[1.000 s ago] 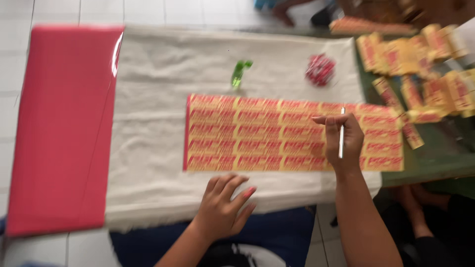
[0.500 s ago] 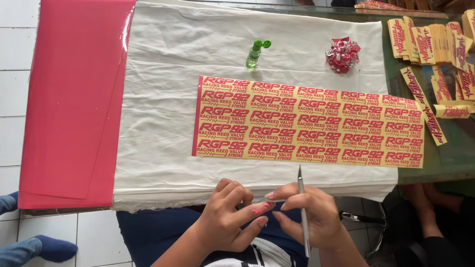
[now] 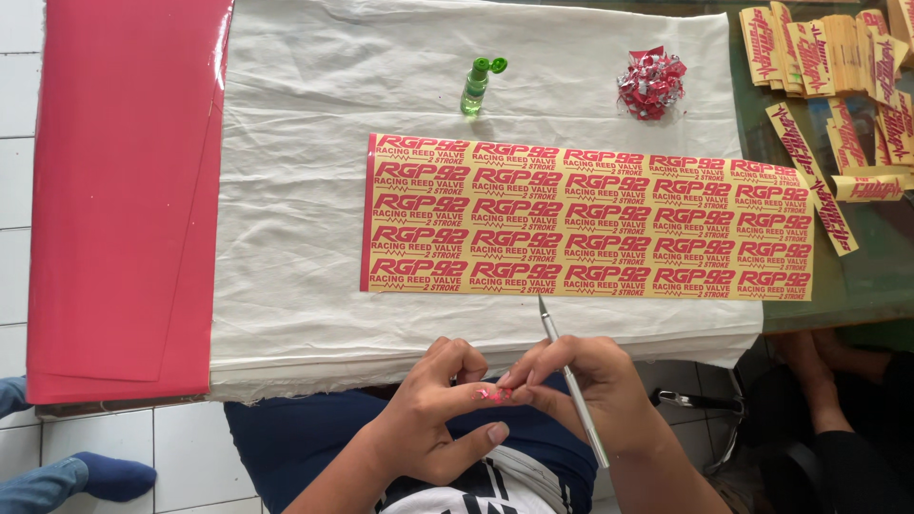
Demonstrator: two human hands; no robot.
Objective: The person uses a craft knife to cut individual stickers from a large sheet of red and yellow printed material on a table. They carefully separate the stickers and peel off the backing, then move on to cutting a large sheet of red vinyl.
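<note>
A yellow sticker sheet [image 3: 590,217] with rows of red labels lies flat on a white cloth [image 3: 305,190]. My two hands meet just below the cloth's near edge, over my lap. My right hand [image 3: 590,381] holds a thin silver craft knife [image 3: 569,377], blade tip pointing up at the sheet. My left hand [image 3: 443,409] pinches a small red scrap [image 3: 493,392] together with the right fingertips.
A small green bottle [image 3: 475,87] and a crumpled ball of red scraps [image 3: 651,83] sit beyond the sheet. Cut yellow sticker strips [image 3: 828,67] pile at the right on a green surface. A red sheet [image 3: 124,190] lies at the left. Another person's legs [image 3: 828,400] show lower right.
My right hand left the sheet's right side with the knife and came down to my lap. My left hand joined it and the fingertips now pinch a red scrap.
</note>
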